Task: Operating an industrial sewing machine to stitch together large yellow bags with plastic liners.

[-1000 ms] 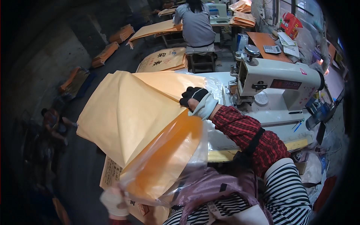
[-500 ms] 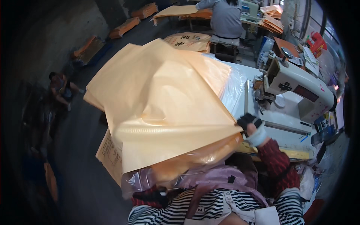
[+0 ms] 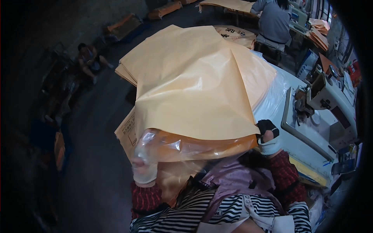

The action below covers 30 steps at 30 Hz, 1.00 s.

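A large tan sack [image 3: 186, 101] spreads over a stack in front of me, its near edge raised. Beneath that edge shows an orange-tan layer [image 3: 233, 146], and crumpled clear plastic film [image 3: 175, 149] bulges out toward me. My right hand [image 3: 268, 132], in a dark glove with a pale cuff, is closed on the sack's near right corner. At the near left, my left hand [image 3: 143, 165] is among the clear film; its fingers are smeared by motion and partly covered by the plastic. A printed tan sack [image 3: 126, 134] sticks out below on the left.
A white sewing machine [image 3: 330, 99] stands on the pale table [image 3: 289, 112] at right. Beyond, a person in grey [image 3: 274, 23] sits at another machine. Another person [image 3: 91, 60] sits low at far left. Bundles of tan sacks [image 3: 165, 9] lie along the wall.
My left hand has come up from near my waist into the clear film at the sack's left edge. The raised near edge has shifted. My view has swung left; the right hand keeps its corner.
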Tool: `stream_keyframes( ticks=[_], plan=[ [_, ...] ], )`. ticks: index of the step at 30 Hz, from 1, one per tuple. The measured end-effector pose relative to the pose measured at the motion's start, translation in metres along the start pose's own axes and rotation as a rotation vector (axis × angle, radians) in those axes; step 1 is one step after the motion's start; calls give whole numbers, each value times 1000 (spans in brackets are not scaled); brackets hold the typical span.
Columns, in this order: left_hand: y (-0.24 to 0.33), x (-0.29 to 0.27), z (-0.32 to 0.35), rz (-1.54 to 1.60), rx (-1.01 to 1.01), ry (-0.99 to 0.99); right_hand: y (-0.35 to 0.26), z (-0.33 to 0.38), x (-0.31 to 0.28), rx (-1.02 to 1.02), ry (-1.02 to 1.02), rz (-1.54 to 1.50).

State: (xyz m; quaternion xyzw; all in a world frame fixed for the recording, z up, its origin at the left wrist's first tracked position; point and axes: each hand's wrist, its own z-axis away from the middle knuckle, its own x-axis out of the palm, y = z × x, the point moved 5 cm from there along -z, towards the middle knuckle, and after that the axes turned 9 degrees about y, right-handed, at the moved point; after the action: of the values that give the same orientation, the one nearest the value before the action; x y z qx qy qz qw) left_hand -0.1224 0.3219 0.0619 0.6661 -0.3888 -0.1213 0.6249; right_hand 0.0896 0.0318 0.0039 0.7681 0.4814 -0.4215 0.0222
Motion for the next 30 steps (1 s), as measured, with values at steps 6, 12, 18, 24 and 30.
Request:
stream_keyframes(
  ticks=[6,12,18,24,30],
  plan=[
    [-58,-92,-10,-835,562,781,-3,8,-17,-12,12,15],
    [-139,-103,-65,447,-185,248,7,25,-28,16,2,-1],
    [-148,-132,-45,700,15,-200,3,26,-29,-14,0,-37],
    [-113,-116,-53,463,-124,327,12,38,-29,3,-29,34],
    [-4,-80,-25,319,102,783,13,45,-20,-24,-19,25]
  ],
)
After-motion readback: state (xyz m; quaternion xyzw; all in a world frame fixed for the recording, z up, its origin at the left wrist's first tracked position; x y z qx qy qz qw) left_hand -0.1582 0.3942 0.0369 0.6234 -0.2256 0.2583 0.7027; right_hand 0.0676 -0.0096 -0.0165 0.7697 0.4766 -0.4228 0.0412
